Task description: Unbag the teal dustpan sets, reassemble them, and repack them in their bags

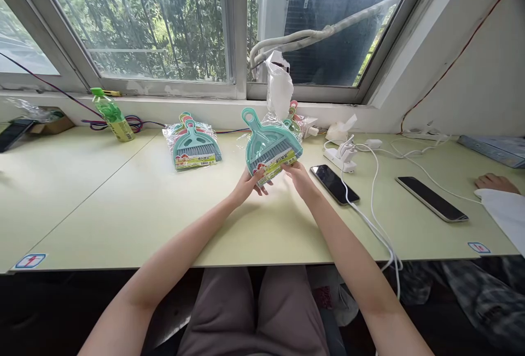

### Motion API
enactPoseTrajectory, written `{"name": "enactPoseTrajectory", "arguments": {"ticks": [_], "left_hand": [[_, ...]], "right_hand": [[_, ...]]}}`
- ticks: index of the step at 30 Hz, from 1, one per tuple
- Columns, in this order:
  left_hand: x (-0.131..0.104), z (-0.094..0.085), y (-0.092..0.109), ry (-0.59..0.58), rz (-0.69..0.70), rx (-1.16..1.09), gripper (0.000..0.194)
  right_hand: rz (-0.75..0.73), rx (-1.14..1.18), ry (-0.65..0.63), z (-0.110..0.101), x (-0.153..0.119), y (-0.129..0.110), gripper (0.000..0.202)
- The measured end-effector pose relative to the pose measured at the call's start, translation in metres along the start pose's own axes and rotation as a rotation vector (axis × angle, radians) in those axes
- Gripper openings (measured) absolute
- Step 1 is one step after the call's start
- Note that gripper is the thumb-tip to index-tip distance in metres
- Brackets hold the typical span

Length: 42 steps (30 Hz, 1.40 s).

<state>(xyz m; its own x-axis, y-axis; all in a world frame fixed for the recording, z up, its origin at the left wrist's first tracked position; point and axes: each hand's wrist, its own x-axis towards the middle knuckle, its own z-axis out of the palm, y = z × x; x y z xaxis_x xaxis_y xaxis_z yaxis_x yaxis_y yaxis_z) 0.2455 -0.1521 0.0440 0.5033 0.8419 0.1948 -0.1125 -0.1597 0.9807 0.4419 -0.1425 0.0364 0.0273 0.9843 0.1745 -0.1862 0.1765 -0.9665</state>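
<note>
I hold a teal mini dustpan-and-brush set [268, 145] in clear plastic wrap, tilted up above the pale green table [123, 208]. My left hand [248, 184] grips its lower left edge by the paper label. My right hand [298, 174] pinches the lower right edge. Behind it lies a bag with more packaged sets [293, 121]. A stack of similar wrapped sets [192, 145] rests on the table to the left.
A green drink bottle [110, 114] lies at the back left. A black phone [334, 184] sits just right of my hands, with a white charger and cables [348, 156] beside it. Another phone [430, 197] and another person's hand [494, 182] are at the right.
</note>
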Motion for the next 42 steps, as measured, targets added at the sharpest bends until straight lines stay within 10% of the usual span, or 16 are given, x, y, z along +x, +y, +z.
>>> {"name": "enactPoseTrajectory", "arguments": {"ticks": [31, 42], "left_hand": [[0.004, -0.006, 0.001, 0.02, -0.06, -0.001, 0.058], [0.015, -0.037, -0.009, 0.112, -0.116, -0.101, 0.048]], "right_hand": [[-0.015, -0.061, 0.1, 0.012, -0.008, 0.002, 0.048], [-0.119, -0.296, 0.267, -0.022, 0.008, 0.007, 0.039]]}}
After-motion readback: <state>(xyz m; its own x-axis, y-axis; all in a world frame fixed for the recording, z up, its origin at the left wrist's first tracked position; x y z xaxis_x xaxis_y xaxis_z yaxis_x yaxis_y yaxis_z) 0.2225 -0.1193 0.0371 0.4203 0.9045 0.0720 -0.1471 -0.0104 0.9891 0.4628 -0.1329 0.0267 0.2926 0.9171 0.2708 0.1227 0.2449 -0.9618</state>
